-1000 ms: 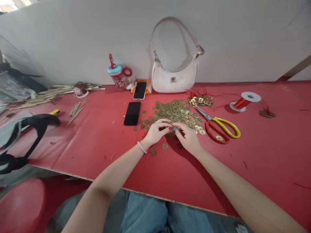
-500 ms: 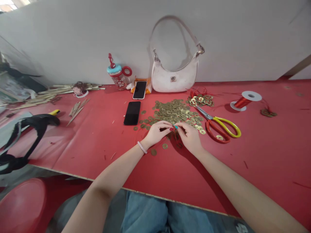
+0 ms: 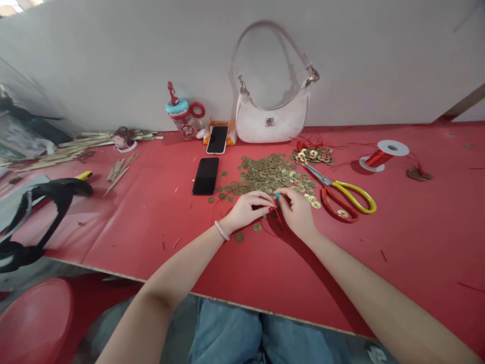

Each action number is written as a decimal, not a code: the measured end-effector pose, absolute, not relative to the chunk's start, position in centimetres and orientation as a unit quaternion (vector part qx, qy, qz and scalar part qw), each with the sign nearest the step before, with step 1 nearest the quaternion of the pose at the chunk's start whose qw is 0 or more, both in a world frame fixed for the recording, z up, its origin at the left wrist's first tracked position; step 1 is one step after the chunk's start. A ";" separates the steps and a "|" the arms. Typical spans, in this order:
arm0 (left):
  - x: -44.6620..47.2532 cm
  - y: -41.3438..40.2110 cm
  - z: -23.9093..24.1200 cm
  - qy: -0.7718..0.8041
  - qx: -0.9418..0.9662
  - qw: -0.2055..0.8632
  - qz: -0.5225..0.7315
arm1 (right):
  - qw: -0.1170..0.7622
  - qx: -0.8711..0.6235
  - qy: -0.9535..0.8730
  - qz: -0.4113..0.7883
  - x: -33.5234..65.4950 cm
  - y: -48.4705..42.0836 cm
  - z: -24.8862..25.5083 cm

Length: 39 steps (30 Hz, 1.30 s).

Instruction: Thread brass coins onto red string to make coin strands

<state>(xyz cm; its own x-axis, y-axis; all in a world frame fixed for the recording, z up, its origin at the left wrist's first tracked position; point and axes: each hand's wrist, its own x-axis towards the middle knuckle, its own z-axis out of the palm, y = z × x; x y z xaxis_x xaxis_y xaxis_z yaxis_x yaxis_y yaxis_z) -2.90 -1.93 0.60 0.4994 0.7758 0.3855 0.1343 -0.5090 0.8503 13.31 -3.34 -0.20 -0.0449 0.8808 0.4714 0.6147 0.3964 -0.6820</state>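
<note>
My left hand (image 3: pixel 248 209) and my right hand (image 3: pixel 296 211) meet over the front of a heap of brass coins with holes (image 3: pixel 265 174). Both are closed in a pinch on a thin red cord (image 3: pixel 279 217), which hangs down between them. Whether a coin is also in the fingers is hidden. A few loose coins (image 3: pixel 257 227) lie below my left hand. Right of my right hand rest large scissors (image 3: pixel 337 194) with one red and one yellow handle.
Behind the heap lies a bunch of coins tied with red cord (image 3: pixel 314 154). A spool of red cord (image 3: pixel 381 157) stands at the right. A black phone (image 3: pixel 205 176), a second phone (image 3: pixel 217 139), a cup (image 3: pixel 184 121) and a white handbag (image 3: pixel 271 121) sit further back.
My fingertips have shifted slightly along the cord; my left thumb has moved a little right and down, and my right fingertips a little up. The cord between them now hangs straighter.
</note>
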 end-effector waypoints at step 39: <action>-2.9 -1.9 0.4 0.360 0.677 0.491 0.414 | 0.392 -0.475 -0.765 0.187 13.1 -4.2 0.6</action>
<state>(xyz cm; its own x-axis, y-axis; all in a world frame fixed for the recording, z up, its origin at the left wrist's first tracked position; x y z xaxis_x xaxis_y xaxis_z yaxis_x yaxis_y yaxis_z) -2.85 -1.86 0.38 0.3980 0.8939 0.2064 0.0819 -0.2587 0.9625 13.12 -4.16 0.59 -0.2406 0.8743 0.4215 0.5806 0.4776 -0.6594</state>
